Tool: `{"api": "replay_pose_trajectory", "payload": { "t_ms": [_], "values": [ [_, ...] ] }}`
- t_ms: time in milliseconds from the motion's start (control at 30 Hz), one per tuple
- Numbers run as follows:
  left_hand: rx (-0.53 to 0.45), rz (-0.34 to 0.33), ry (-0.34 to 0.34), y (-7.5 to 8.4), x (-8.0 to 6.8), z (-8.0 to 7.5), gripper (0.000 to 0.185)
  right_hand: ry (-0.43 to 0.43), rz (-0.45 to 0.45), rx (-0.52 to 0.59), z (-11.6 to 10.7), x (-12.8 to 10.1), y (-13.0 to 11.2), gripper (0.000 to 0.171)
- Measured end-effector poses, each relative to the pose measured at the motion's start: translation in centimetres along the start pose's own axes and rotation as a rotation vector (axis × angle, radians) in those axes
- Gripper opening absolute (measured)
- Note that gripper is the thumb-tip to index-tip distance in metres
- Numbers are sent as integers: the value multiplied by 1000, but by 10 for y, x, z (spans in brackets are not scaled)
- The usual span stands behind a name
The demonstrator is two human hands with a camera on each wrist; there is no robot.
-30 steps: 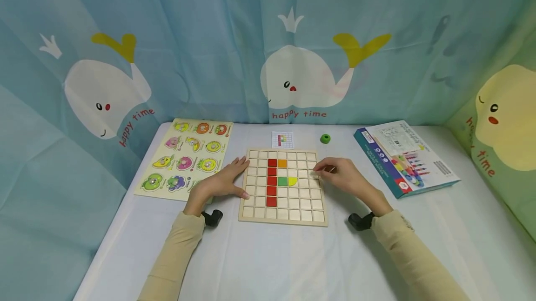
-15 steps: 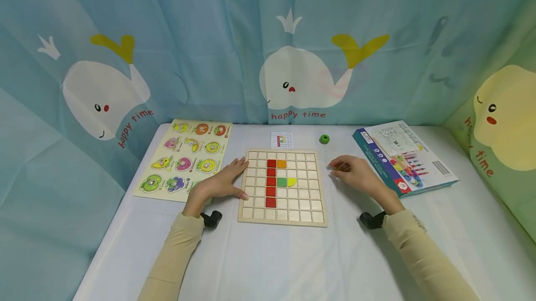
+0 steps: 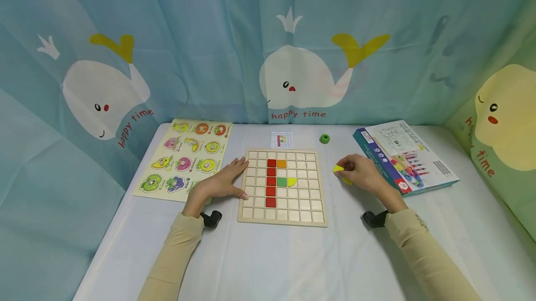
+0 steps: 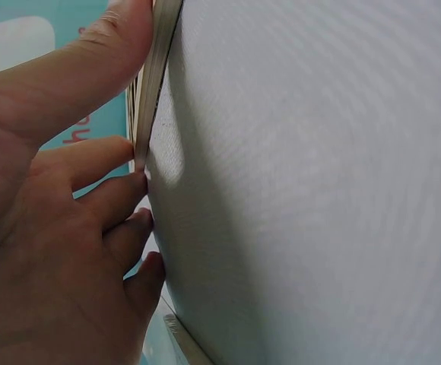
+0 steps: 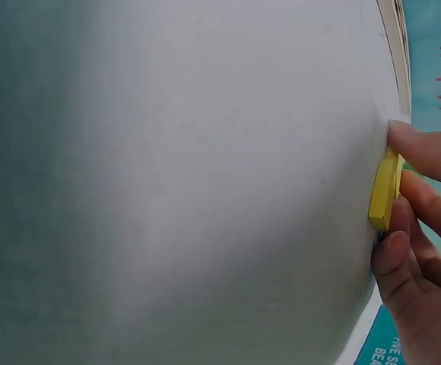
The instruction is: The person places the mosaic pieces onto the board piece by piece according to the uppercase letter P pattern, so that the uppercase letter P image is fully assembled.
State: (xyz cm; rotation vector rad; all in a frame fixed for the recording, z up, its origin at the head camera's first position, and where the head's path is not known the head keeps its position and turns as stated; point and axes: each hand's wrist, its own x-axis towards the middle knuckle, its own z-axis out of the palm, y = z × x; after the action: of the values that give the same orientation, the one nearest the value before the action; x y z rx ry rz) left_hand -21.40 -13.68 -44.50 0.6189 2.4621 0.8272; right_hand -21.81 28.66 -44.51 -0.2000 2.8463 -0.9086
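Note:
A square wooden grid board (image 3: 295, 215) lies on the table, with a column of red square tiles (image 3: 271, 181), an orange square tile (image 3: 282, 164), a green square tile (image 3: 282, 182) and a yellow quarter-round tile (image 3: 291, 182) in it. My left hand (image 3: 219, 183) rests along the board's left edge, fingers and thumb spread; the left wrist view shows the thumb against the board's side. Right of the board, my right hand (image 3: 362, 173) pinches a yellow tile (image 5: 384, 194) close to the table. In the head view, yellow shows both ahead of and below the fingers, partly hidden.
Behind the board lie a small pattern card (image 3: 282, 140) and a green bead-like ring (image 3: 324, 138). A fruit puzzle board (image 3: 184, 163) is at the left, and a teal toy box (image 3: 408, 157) at the right. A whale-print curtain (image 3: 234, 59) hangs behind.
My right hand has moved right, from the board's right edge to the table beside it. Yellow tile now shows at its fingers. The left hand and the tiles on the board stay put.

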Motion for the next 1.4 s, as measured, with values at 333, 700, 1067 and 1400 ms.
{"api": "replay_pose_trajectory", "payload": {
  "t_ms": [333, 700, 1067, 1400],
  "values": [
    [-6, -6, 2, 2, -1, -1, 107, -9, -29, -2, -1, 1, -8, 24],
    [-6, -5, -2, 4, -4, -1, 106, -17, -87, 79, 5, 0, -15, 22],
    [-2, 0, -1, 1, -1, 0, 107, -30, -131, 175, 16, 3, -31, 23],
    [-12, -3, 0, 0, 0, 1, 107, -59, -113, 204, 29, 10, -52, 26]
  ]
}}
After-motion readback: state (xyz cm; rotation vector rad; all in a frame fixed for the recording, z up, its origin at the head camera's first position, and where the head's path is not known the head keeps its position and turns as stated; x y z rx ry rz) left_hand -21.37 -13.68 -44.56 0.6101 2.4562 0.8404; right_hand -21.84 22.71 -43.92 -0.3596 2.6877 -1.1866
